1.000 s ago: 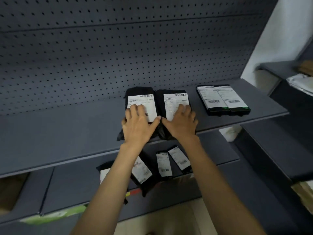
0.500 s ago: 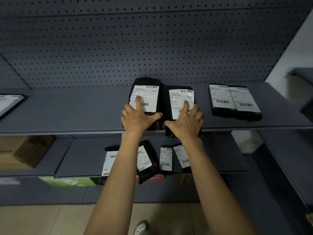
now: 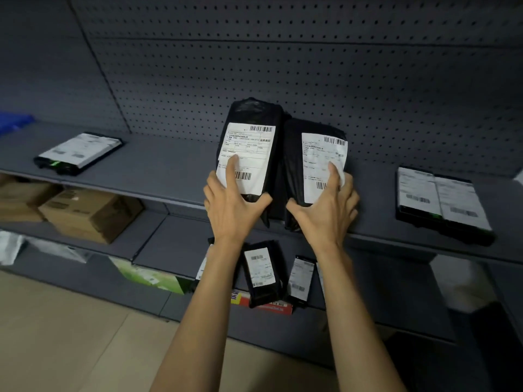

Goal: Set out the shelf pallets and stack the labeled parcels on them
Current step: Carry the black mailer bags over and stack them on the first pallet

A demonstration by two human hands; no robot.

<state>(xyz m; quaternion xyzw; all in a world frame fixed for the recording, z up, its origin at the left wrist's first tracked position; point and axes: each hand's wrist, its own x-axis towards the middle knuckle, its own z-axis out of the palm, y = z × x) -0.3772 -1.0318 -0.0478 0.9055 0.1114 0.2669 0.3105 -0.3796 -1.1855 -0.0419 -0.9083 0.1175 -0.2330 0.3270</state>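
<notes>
Two black plastic parcels with white barcode labels sit side by side on the upper grey shelf (image 3: 169, 165). My left hand (image 3: 232, 205) grips the near end of the left parcel (image 3: 252, 148), fingers on the label and thumb under the edge. The right parcel (image 3: 319, 157) is held the same way by my right hand (image 3: 325, 213). Both parcels tilt up towards the pegboard, and their near ends overhang the shelf front. A flat labeled parcel on a black pallet (image 3: 79, 152) lies far left; another pallet with two labels (image 3: 441, 202) lies at the right.
The lower shelf carries more black labeled parcels (image 3: 261, 271) (image 3: 301, 278) below my wrists, above a red box (image 3: 263, 305). Cardboard boxes (image 3: 90, 213) and a green package (image 3: 147, 275) sit at lower left. A perforated back wall (image 3: 311, 66) closes the shelf behind.
My hands slid back to the parcels' near ends and tipped both parcels up from lying flat. The view swung left, bringing the left pallet and cardboard boxes into sight.
</notes>
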